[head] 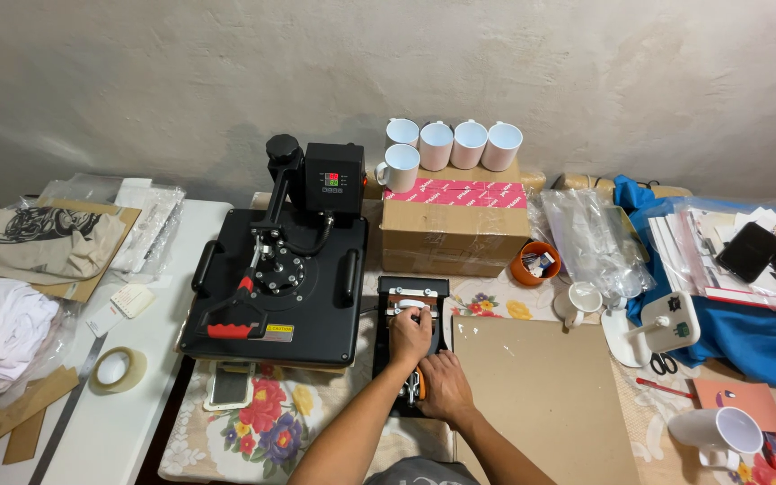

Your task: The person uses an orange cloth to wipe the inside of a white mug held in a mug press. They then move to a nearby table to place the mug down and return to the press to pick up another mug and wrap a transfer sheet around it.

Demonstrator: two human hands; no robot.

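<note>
Head view, both hands (410,334) (445,386) on mug press (397,296), small items in orange bowl (534,263)

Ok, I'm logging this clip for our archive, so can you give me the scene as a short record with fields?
setting: worktable against a plain wall
left hand: left hand on the white mug lying in the small black mug press
right hand: right hand at the near end of the press, by its orange handle
left of press: large black flat heat press
behind: cardboard box with five white mugs on top
right: cardboard sheet, another mug on its side
far left: tape roll, folded cloth
</note>
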